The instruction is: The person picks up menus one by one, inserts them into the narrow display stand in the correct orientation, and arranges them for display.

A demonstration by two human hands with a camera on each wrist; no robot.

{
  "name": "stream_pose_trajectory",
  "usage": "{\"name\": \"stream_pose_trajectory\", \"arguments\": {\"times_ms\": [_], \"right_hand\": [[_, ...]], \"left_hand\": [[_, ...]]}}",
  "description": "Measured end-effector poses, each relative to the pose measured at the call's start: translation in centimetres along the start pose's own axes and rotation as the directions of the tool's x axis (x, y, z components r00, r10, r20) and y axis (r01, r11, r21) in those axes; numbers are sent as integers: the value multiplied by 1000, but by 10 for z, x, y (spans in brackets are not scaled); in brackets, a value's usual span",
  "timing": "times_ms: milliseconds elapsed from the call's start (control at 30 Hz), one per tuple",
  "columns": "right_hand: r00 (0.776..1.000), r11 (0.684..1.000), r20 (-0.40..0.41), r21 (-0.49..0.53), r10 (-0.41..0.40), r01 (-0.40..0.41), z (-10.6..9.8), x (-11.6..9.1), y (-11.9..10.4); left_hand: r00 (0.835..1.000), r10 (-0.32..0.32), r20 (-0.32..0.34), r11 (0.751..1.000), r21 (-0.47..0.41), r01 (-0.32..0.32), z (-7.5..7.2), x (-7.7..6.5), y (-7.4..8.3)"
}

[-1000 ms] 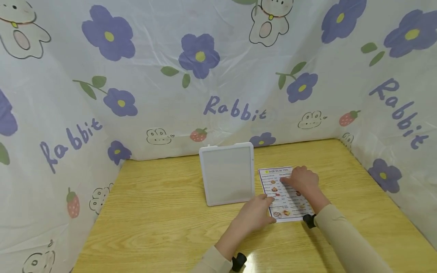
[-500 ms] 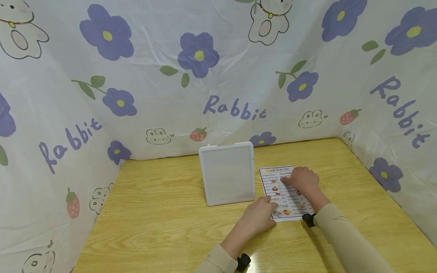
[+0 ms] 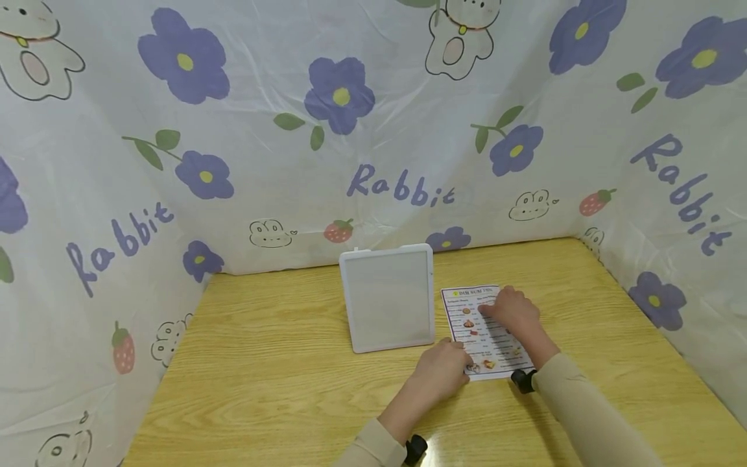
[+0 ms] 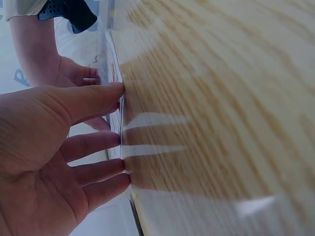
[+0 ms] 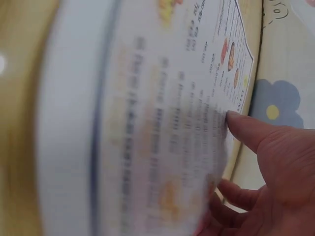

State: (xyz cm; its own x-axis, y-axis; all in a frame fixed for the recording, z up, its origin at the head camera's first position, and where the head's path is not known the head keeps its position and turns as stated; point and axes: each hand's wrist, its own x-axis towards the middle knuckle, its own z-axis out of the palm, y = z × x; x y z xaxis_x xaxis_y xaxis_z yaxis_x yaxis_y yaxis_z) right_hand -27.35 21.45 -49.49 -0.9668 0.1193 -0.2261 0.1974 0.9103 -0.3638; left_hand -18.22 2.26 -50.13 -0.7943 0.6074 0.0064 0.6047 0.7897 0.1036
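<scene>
A printed menu (image 3: 487,350) headed "DIM SUM INN", with small food pictures, lies on the wooden table. My left hand (image 3: 440,371) is at its lower left corner; the left wrist view shows the thumb and fairly straight fingers (image 4: 96,142) touching the tabletop along the menu's edge. Over the menu's upper right side, my right hand (image 3: 515,314) holds it, thumb on the printed face and curled fingers (image 5: 236,196) at the edge. Where those fingertips end is partly hidden. Left of the menu stands a white-framed panel (image 3: 390,301) with a plain grey face, tilted slightly back.
The wooden table (image 3: 262,363) reaches back to a white curtain (image 3: 262,97) printed with purple flowers, rabbits and strawberries. More of this curtain hangs along both sides. Each wrist carries a black camera mount.
My left hand has slid slightly down the menu's left edge towards its lower corner. The right hand has barely moved, and the white-framed panel stands where it was.
</scene>
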Motion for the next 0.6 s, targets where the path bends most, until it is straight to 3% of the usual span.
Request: {"name": "stream_pose_trajectory", "arguments": {"times_ms": [167,600], "right_hand": [[1000,995,1,98,29,-29,2,1,2],[999,973,21,227,-41,35,-10,-3,23]], "left_hand": [[1000,4,-7,1000,-6,-4,1,-1,0],[1000,-2,-1,1000,9,2,0,-2,-1]]}}
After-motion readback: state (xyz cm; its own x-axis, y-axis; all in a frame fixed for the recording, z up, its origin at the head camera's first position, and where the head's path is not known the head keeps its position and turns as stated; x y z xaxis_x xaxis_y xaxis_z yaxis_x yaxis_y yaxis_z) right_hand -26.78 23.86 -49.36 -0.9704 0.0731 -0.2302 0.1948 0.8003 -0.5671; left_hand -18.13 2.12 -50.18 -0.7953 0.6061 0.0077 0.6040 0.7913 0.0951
